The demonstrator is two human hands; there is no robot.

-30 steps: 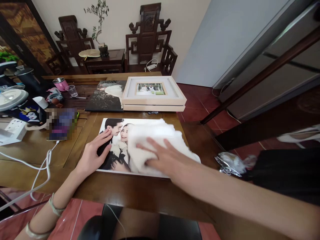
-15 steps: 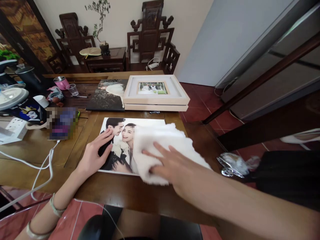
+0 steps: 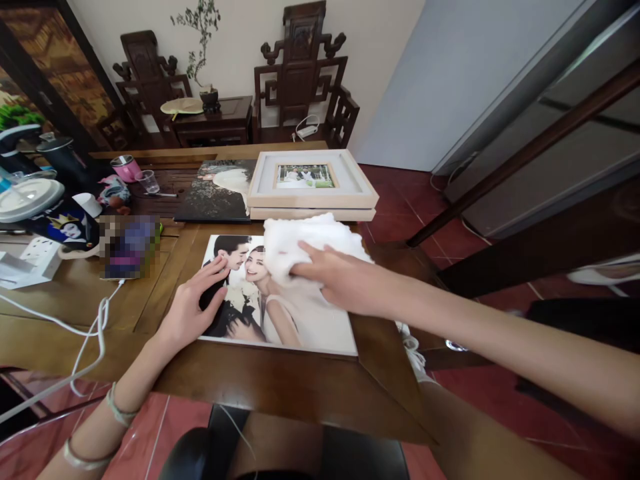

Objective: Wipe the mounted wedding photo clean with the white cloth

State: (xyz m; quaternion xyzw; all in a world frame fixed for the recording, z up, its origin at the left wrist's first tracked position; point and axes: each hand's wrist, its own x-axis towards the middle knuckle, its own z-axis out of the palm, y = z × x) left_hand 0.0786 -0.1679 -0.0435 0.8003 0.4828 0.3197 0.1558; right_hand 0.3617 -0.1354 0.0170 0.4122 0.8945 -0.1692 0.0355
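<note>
A photo panel [image 3: 320, 330] showing a couple lies flat on the wooden table in front of me. My left hand [image 3: 190, 310] rests on its left side with the fingers stretched out, steadying nothing else. On the panel's upper right part, my right hand [image 3: 345, 277] presses a white cloth [image 3: 313, 235], its fingers partly sunk in the folds. The cloth covers the panel's upper right corner and reaches past its right edge.
Behind the panel stand stacked light wooden frames [image 3: 313, 200] beside a dark photo panel [image 3: 213, 203]. Leftward are a phone [image 3: 133, 247] on a white cable [image 3: 100, 320], a lidded cup [image 3: 65, 223] and a pink mug [image 3: 126, 169].
My right hand and the cloth have moved away from me, up the panel, baring its lower right part. My left hand has stayed in place on the panel.
</note>
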